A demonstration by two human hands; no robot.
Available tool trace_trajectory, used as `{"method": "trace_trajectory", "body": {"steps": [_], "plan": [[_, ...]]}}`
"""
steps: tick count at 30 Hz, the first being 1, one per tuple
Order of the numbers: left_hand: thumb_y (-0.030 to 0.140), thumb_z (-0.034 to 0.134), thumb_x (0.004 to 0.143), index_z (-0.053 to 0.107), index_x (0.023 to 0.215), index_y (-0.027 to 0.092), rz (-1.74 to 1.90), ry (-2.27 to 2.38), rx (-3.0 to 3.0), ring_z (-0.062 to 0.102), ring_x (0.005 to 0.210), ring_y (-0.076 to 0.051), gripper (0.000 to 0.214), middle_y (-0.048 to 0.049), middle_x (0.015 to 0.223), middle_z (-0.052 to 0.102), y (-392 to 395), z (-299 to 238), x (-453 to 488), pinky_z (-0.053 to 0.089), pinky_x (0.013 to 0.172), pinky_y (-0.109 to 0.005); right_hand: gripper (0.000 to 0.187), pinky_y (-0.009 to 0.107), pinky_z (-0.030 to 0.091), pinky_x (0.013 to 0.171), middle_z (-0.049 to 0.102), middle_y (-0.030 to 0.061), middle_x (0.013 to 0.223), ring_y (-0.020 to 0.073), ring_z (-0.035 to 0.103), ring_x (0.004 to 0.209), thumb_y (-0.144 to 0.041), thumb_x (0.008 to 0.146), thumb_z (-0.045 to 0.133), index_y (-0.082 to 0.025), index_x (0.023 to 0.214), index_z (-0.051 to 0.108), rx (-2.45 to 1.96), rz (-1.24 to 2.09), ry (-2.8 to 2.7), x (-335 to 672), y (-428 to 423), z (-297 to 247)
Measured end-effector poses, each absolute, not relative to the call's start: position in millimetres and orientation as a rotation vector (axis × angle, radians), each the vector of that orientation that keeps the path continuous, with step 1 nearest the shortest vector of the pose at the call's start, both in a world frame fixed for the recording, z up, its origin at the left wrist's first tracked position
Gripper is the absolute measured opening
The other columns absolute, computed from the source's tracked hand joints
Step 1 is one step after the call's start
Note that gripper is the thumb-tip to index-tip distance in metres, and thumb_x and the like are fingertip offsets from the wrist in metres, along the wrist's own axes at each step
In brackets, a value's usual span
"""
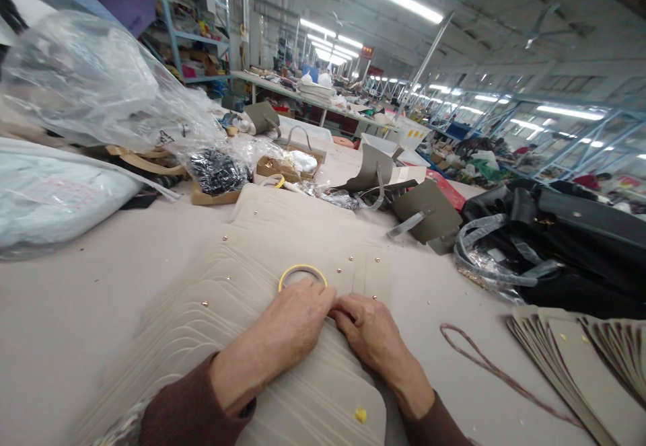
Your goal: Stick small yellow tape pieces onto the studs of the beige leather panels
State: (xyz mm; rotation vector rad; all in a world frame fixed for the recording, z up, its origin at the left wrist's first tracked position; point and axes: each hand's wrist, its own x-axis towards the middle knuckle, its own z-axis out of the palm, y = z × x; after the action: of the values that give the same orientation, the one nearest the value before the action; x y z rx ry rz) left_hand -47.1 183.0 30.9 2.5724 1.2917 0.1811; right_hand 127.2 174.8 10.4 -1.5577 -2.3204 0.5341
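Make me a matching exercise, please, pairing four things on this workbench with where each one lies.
Things:
1 tape ring
2 brown cord
3 black bags
4 clear plastic bag

Places:
A far left, at the back
B on bare table, right of the right hand
C just beyond the left hand
D far right, behind the fanned pieces

Pairs: 1-C; 2-B; 3-D; 4-A
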Motion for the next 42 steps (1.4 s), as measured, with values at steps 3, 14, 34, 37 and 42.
{"method": "trace_trajectory", "body": {"steps": [3,14,34,37,42], "plan": [[0.008,0.039,0.088,0.054,0.089,0.019,0.188,1.306,2.569,0.055,0.082,-0.024,0.019,-0.0059,0.086,0.060,184,30,-47,0.044,0.069,-0.035,0.020,0.022,0.042,0.069,0.073,0.0020,0.080,0.0154,0.066,0.075,-0.016,0.088,0.055,-0.023,0.086,0.073,-1.517,0.589,-2.338,130,177,14],[0.013,0.036,0.094,0.055,0.091,0.020,0.412,1.221,2.517,0.057,0.083,-0.019,0.021,-0.0030,0.087,0.063,184,23,-48,0.045,0.073,-0.030,0.016,0.020,0.032,0.052,0.065,-0.0023,0.058,0.0125,0.056,0.055,-0.010,0.066,0.055,-0.020,0.069,0.067,-1.754,0.714,-2.096,126,175,13],[0.016,0.039,0.095,0.037,0.133,0.021,0.605,1.190,2.392,0.068,0.089,-0.021,0.038,-0.0063,0.102,0.070,179,15,-48,0.051,0.071,-0.030,0.016,0.025,0.046,0.065,0.065,0.0029,0.072,0.0139,0.059,0.066,-0.014,0.085,0.050,-0.018,0.080,0.064,-1.195,0.439,-1.997,127,170,8],[0.017,0.039,0.096,0.049,0.111,0.021,0.578,1.169,2.382,0.066,0.083,-0.019,0.019,-0.0029,0.091,0.069,181,17,-48,0.047,0.066,-0.027,0.015,0.024,0.045,0.062,0.065,0.0024,0.069,0.0135,0.058,0.062,-0.013,0.082,0.050,-0.018,0.076,0.063,-1.223,0.333,-1.989,127,168,4],[0.015,0.040,0.094,0.051,0.086,0.020,0.606,1.227,2.450,0.059,0.070,-0.017,0.015,-0.0007,0.077,0.062,183,19,-48,0.040,0.060,-0.027,0.014,0.023,0.044,0.057,0.064,0.0010,0.063,0.0125,0.057,0.056,-0.016,0.079,0.052,-0.018,0.073,0.065,-1.301,0.418,-1.876,120,167,8]]}}
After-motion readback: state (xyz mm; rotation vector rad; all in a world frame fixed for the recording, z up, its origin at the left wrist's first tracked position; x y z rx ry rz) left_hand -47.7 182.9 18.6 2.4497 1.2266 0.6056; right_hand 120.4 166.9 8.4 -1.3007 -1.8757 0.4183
